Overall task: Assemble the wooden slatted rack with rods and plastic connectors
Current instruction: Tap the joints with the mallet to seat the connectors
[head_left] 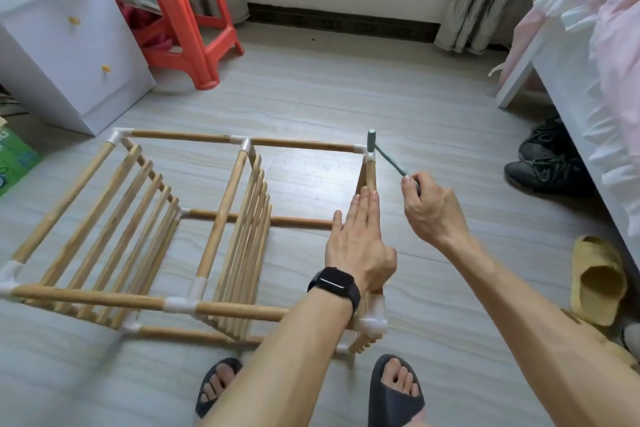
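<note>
Dark slippers [394,392] face the pale wooden slatted rack [223,215]; the flat left hand [356,239] steadies it, and the right hand [433,208] pinches a small grey-green hammer [388,159] at its far white plastic connector [362,149].

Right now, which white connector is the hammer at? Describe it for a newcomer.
Find the wooden slatted rack lying on the grey floor. Follow its far top rod rightward to the end corner. The white plastic corner connector there is the only one with the small grey-green hammer head at it.
</note>
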Demonstrator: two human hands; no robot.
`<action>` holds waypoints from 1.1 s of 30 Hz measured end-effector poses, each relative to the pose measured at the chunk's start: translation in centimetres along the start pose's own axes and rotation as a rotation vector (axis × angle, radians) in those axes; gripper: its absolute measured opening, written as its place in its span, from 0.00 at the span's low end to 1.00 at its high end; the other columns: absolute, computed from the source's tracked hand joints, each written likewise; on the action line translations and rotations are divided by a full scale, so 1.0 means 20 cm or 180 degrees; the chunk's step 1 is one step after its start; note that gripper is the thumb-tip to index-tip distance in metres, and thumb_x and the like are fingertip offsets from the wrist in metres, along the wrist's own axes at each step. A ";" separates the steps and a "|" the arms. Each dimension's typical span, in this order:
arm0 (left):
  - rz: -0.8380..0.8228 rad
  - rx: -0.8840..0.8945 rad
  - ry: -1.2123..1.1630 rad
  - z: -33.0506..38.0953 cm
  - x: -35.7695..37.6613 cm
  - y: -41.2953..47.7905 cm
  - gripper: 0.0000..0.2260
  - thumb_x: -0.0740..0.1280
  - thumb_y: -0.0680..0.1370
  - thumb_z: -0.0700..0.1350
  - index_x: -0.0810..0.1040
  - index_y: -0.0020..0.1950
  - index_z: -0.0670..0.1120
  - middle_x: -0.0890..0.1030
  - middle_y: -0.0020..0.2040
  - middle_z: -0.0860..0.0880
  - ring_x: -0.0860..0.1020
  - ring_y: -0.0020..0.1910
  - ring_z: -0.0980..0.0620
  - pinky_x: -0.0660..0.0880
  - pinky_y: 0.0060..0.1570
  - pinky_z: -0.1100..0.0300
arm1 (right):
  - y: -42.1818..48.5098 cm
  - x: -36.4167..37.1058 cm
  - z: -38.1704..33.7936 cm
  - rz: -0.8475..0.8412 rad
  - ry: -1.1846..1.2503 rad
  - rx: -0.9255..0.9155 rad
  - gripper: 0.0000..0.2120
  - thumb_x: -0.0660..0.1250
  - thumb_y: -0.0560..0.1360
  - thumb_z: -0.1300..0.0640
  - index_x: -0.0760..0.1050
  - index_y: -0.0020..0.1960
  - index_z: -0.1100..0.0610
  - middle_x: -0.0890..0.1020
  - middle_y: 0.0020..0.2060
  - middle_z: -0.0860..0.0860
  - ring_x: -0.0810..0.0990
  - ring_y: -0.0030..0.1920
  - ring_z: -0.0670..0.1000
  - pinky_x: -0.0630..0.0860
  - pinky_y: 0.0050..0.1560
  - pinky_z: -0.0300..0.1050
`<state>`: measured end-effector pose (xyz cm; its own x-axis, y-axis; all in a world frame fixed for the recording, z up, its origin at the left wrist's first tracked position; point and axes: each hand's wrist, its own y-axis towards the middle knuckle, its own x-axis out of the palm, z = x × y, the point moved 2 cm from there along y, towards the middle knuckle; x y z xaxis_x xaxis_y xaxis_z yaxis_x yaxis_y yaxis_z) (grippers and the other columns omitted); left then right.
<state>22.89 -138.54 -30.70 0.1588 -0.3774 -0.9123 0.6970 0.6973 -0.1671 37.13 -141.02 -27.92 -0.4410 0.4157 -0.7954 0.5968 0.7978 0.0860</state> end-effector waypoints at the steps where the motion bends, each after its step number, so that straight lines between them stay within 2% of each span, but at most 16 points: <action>1: 0.0040 -0.0002 -0.0006 0.00 0.01 0.00 0.40 0.50 0.73 0.49 0.36 0.82 0.45 0.36 0.82 0.48 0.39 0.81 0.53 0.40 0.79 0.46 | 0.01 0.02 0.01 -0.0100 -0.0130 0.0069 0.15 0.53 0.84 0.46 0.70 0.49 0.55 0.81 0.39 0.60 0.75 0.39 0.63 0.66 0.40 0.52; 5: 0.0173 0.0020 0.0147 -0.02 0.01 0.01 0.33 0.49 0.81 0.50 0.37 0.82 0.45 0.37 0.82 0.49 0.39 0.81 0.53 0.40 0.79 0.44 | 0.02 0.07 0.05 -0.0410 -0.0417 0.0217 0.18 0.48 0.84 0.43 0.69 0.48 0.55 0.81 0.48 0.65 0.77 0.47 0.66 0.65 0.43 0.53; 9: 0.0201 0.0017 0.0193 -0.01 0.02 0.01 0.33 0.49 0.83 0.55 0.37 0.82 0.46 0.36 0.82 0.50 0.38 0.81 0.54 0.38 0.79 0.44 | 0.03 0.06 0.05 -0.0486 -0.0524 0.0197 0.19 0.48 0.84 0.43 0.68 0.44 0.54 0.81 0.44 0.62 0.74 0.42 0.64 0.66 0.42 0.52; 13: 0.0215 0.0004 0.0306 -0.01 0.01 0.02 0.34 0.48 0.83 0.57 0.36 0.82 0.45 0.35 0.82 0.49 0.38 0.81 0.53 0.38 0.79 0.44 | 0.03 -0.04 -0.04 0.0142 0.0097 -0.0526 0.16 0.51 0.86 0.50 0.70 0.47 0.58 0.75 0.31 0.55 0.75 0.31 0.64 0.69 0.32 0.53; 15: 0.0196 -0.0002 0.0325 0.00 0.01 0.01 0.34 0.48 0.83 0.57 0.35 0.82 0.45 0.35 0.81 0.49 0.37 0.81 0.53 0.38 0.79 0.44 | 0.02 -0.10 -0.07 0.0730 0.0633 -0.0782 0.15 0.51 0.86 0.52 0.68 0.48 0.59 0.71 0.26 0.49 0.70 0.24 0.55 0.66 0.26 0.47; 17: 0.0199 -0.0003 0.0379 -0.01 0.02 0.02 0.34 0.48 0.83 0.57 0.35 0.81 0.45 0.35 0.81 0.48 0.37 0.81 0.52 0.38 0.79 0.44 | -0.02 -0.11 -0.07 0.1124 0.0737 -0.0891 0.13 0.51 0.86 0.54 0.67 0.47 0.59 0.67 0.25 0.46 0.66 0.21 0.50 0.63 0.23 0.44; 18: 0.0197 -0.0006 0.0391 -0.01 0.01 0.03 0.34 0.48 0.83 0.57 0.35 0.81 0.45 0.35 0.81 0.48 0.37 0.81 0.52 0.38 0.79 0.44 | -0.02 -0.07 -0.04 0.1044 0.0525 -0.0855 0.13 0.50 0.86 0.54 0.66 0.48 0.60 0.68 0.26 0.48 0.68 0.22 0.52 0.65 0.23 0.45; 21: 0.0224 -0.0017 0.0421 0.00 0.02 0.01 0.34 0.48 0.83 0.57 0.35 0.81 0.44 0.35 0.81 0.47 0.38 0.81 0.52 0.37 0.79 0.44 | -0.03 0.04 0.06 -0.0410 -0.0623 -0.0162 0.16 0.47 0.85 0.47 0.66 0.50 0.56 0.78 0.36 0.60 0.78 0.38 0.65 0.70 0.37 0.53; 22: 0.0218 -0.0009 0.0444 0.00 0.02 0.01 0.34 0.48 0.83 0.57 0.35 0.81 0.44 0.35 0.81 0.47 0.38 0.81 0.51 0.37 0.79 0.44 | -0.02 0.04 0.08 -0.0402 -0.0571 -0.0033 0.16 0.47 0.85 0.46 0.67 0.49 0.55 0.80 0.38 0.61 0.78 0.38 0.64 0.68 0.38 0.53; 24: 0.0244 -0.0017 0.0481 0.00 0.02 0.02 0.35 0.48 0.83 0.57 0.34 0.81 0.44 0.34 0.81 0.47 0.37 0.81 0.51 0.37 0.79 0.44 | -0.01 -0.04 0.03 0.0507 0.0230 -0.0237 0.16 0.48 0.86 0.48 0.67 0.48 0.57 0.77 0.30 0.57 0.74 0.29 0.60 0.66 0.32 0.50; 26: 0.0188 0.0007 0.0413 0.00 0.01 0.02 0.35 0.48 0.83 0.57 0.33 0.81 0.44 0.34 0.81 0.47 0.37 0.81 0.51 0.37 0.78 0.44 | -0.01 -0.08 0.02 0.0885 0.0509 -0.0462 0.15 0.48 0.86 0.50 0.66 0.50 0.59 0.72 0.25 0.53 0.71 0.23 0.58 0.66 0.27 0.47; 27: 0.0194 0.0015 0.0417 0.00 0.01 0.02 0.35 0.48 0.83 0.57 0.33 0.81 0.44 0.34 0.81 0.47 0.37 0.81 0.51 0.36 0.78 0.45 | 0.01 -0.06 0.02 0.0654 0.0262 -0.0443 0.15 0.47 0.86 0.49 0.65 0.50 0.58 0.72 0.26 0.53 0.72 0.25 0.60 0.68 0.28 0.49; 29: 0.0217 -0.0005 0.0449 0.00 0.02 0.01 0.35 0.49 0.83 0.56 0.33 0.81 0.44 0.34 0.81 0.47 0.37 0.81 0.51 0.36 0.78 0.45 | 0.01 -0.02 0.04 -0.0296 -0.0512 -0.0234 0.17 0.46 0.85 0.45 0.66 0.50 0.56 0.77 0.32 0.56 0.77 0.34 0.64 0.73 0.35 0.53; 30: 0.0194 -0.0001 0.0434 0.00 0.01 0.00 0.35 0.49 0.82 0.56 0.33 0.81 0.44 0.34 0.81 0.47 0.37 0.81 0.51 0.37 0.78 0.45 | 0.01 -0.02 0.05 -0.0304 -0.0437 -0.0231 0.17 0.47 0.85 0.45 0.66 0.49 0.56 0.77 0.33 0.57 0.76 0.34 0.64 0.72 0.35 0.53; 32: 0.0214 0.0006 0.0450 0.00 0.01 0.02 0.35 0.49 0.82 0.57 0.33 0.81 0.44 0.33 0.81 0.47 0.38 0.81 0.51 0.37 0.79 0.44 | 0.01 -0.06 0.02 0.0456 0.0255 -0.0414 0.16 0.48 0.85 0.48 0.66 0.50 0.59 0.73 0.27 0.53 0.73 0.26 0.61 0.67 0.27 0.49; 33: 0.0217 0.0003 0.0433 0.00 0.01 0.02 0.35 0.49 0.82 0.57 0.33 0.81 0.44 0.34 0.81 0.47 0.38 0.81 0.51 0.37 0.79 0.44 | 0.01 -0.05 0.02 0.0640 0.0278 -0.0466 0.16 0.48 0.85 0.49 0.65 0.50 0.60 0.71 0.25 0.51 0.71 0.24 0.59 0.66 0.26 0.47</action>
<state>23.16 -138.33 -31.00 0.1096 -0.2431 -0.9638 0.6885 0.7179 -0.1028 37.97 -141.48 -27.24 -0.3833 0.6034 -0.6993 0.5777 0.7473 0.3282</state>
